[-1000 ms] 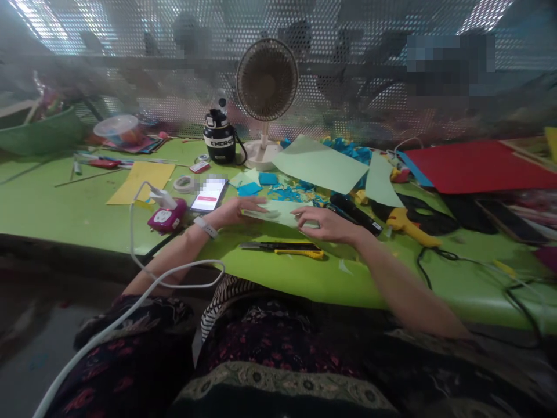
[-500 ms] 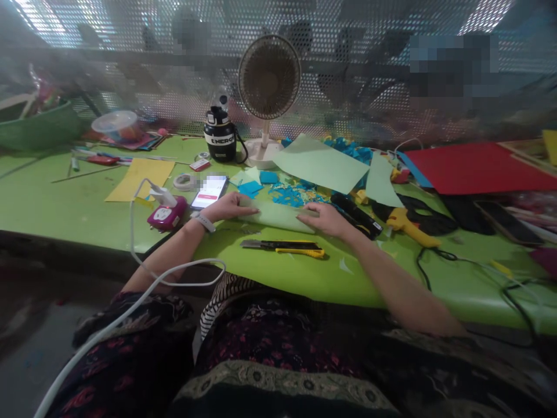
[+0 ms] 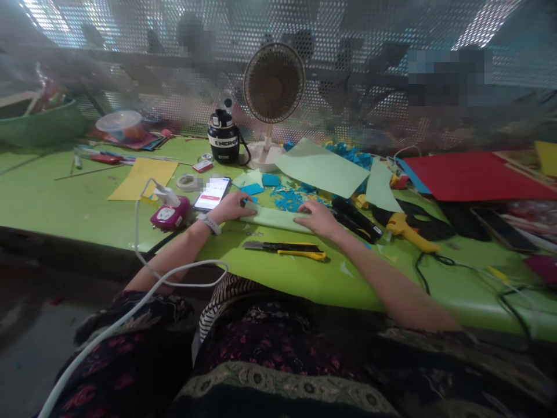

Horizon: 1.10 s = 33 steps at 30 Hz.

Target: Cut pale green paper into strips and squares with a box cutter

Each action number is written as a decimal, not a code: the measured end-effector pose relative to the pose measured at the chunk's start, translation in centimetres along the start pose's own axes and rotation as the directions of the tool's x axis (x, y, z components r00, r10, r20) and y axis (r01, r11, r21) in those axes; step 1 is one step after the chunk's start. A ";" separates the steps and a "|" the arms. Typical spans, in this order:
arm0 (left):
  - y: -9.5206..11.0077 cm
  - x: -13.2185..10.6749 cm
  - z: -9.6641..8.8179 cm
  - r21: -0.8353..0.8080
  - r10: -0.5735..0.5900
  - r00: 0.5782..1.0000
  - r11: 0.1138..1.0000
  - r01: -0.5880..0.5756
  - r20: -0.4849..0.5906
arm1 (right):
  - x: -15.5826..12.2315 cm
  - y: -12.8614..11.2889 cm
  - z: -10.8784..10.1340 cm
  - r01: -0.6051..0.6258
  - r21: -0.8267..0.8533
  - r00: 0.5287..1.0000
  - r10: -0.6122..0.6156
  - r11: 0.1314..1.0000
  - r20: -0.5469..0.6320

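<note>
A narrow strip of folded pale green paper (image 3: 278, 217) lies on the green table between my hands. My left hand (image 3: 232, 207) pinches its left end between thumb and fingers. At the right end, my right hand (image 3: 319, 219) grips the paper the same way, thumb towards me. Just in front of the paper rests a utility knife (image 3: 285, 249) with a yellow and black handle, its blade pointing left. Behind the paper are blue and yellow paper scraps (image 3: 289, 198) and small blue paper squares (image 3: 252, 188).
Left of my hands are a lit phone (image 3: 212, 193), a tape roll (image 3: 188, 182) and a purple power adapter (image 3: 169, 215) with a white cable. A fan (image 3: 274, 83) and black bottle (image 3: 224, 137) stand behind. On the right lie a black stapler-like tool (image 3: 357, 219) and yellow glue gun (image 3: 411, 232).
The paper between my hands looks narrower and flatter, and its upper edge has come down. Both hands stay at its ends, with only slight finger shifts. The whole view has moved a little.
</note>
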<state>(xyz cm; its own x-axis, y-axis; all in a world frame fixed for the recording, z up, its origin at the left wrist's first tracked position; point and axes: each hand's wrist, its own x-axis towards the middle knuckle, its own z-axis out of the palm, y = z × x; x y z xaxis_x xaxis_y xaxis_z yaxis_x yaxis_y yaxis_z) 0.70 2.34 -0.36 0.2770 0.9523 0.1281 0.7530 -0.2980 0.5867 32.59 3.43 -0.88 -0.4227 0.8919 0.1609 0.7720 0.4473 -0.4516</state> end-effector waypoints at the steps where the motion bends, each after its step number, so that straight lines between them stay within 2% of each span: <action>1: 0.0 0.0 -0.1 -0.012 -0.004 1.000 1.000 0.004 0.015 | 0.0 -0.2 -0.2 -0.033 0.019 0.999 0.033 0.999 0.020; 3: 0.0 0.0 -0.1 -0.030 -0.003 0.999 1.000 0.004 0.044 | 0.0 -0.5 -0.5 -0.084 0.044 0.994 0.081 0.996 0.070; 6: -0.3 0.0 0.0 -0.031 0.016 0.996 0.999 -0.014 0.083 | 0.0 -0.8 -0.8 -0.091 0.033 0.991 0.087 0.995 0.103; 9: -0.5 0.0 0.4 -0.011 0.107 0.994 0.994 -0.107 0.003 | -0.2 -1.0 -0.9 -0.050 0.043 0.997 0.048 0.998 0.059; 11: -0.4 0.0 0.6 0.025 0.201 0.974 0.980 -0.199 -0.108 | -0.4 -1.2 -1.0 0.002 0.087 1.000 -0.003 0.996 0.018; 13: -0.1 -0.1 0.7 0.071 0.274 0.947 0.961 -0.266 -0.168 | -0.7 -1.5 -1.2 0.046 0.163 0.999 -0.043 0.986 -0.023; 20: 1.4 -0.4 0.9 0.120 0.384 0.914 0.921 -0.370 -0.129 | -1.3 -3.0 -1.9 0.128 0.351 0.988 -0.090 0.928 -0.123; 25: 1.4 -0.1 0.9 0.066 0.405 0.897 0.914 -0.400 -0.176 | -1.4 -3.5 -2.0 0.113 0.436 0.981 -0.033 0.893 -0.189; 30: 1.9 -0.6 0.6 -0.066 0.291 0.943 0.950 -0.305 -0.163 | -1.3 -2.8 -1.7 0.022 0.534 0.981 0.086 0.845 -0.176; 33: 2.2 -0.9 0.1 -0.002 0.246 0.951 0.968 -0.251 -0.189 | -1.2 -2.2 -1.9 -0.006 0.527 0.975 0.123 0.850 -0.187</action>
<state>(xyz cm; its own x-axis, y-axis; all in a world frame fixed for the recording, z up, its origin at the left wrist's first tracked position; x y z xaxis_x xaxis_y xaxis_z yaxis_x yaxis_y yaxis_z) 2.18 0.80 0.73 0.3363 0.8443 0.4173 0.6582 -0.5276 0.5371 32.27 1.53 1.61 -0.2281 0.9368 0.2652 0.4090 0.3394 -0.8471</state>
